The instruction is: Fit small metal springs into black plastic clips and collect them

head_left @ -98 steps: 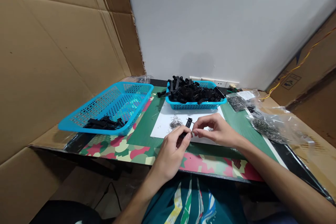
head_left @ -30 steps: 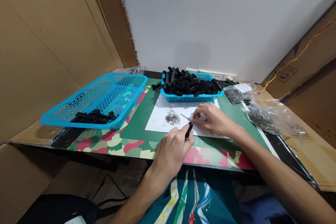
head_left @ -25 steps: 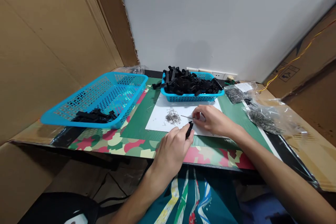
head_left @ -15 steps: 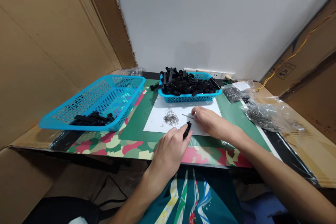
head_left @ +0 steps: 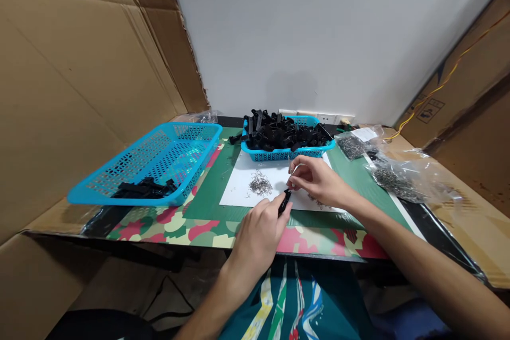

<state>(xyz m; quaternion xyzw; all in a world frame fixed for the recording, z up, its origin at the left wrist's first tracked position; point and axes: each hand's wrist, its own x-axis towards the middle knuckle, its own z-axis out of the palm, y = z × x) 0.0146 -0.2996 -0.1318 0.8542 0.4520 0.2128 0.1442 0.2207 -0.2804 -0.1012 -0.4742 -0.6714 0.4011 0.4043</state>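
My left hand (head_left: pixel 257 231) is closed around a small black plastic piece (head_left: pixel 284 202), whose end points up and away from me. My right hand (head_left: pixel 319 180) pinches a thin metal rod (head_left: pixel 290 163), now nearly upright. Its fingertips are at the far end of the black piece; whether they touch it, or hold a tiny part too, I cannot tell. Left of them, a pile of tiny wire-like metal parts (head_left: pixel 260 185) lies on a white sheet (head_left: pixel 235 191). More tiny metal parts (head_left: pixel 317 202) show beneath my right hand, partly hidden.
Behind the sheet, a blue basket (head_left: pixel 274 156) is heaped with black plastic pieces (head_left: pixel 279 130). A larger blue basket (head_left: pixel 183 199) at left holds several black pieces (head_left: pixel 145 189). Clear bags of metal parts (head_left: pixel 392 180) lie at right. Cardboard (head_left: pixel 79 53) walls the left side.
My right hand has moved in to the black piece's end, and the rod has swung from nearly level to upright. My left hand keeps hold of the piece. The view has shifted slightly.
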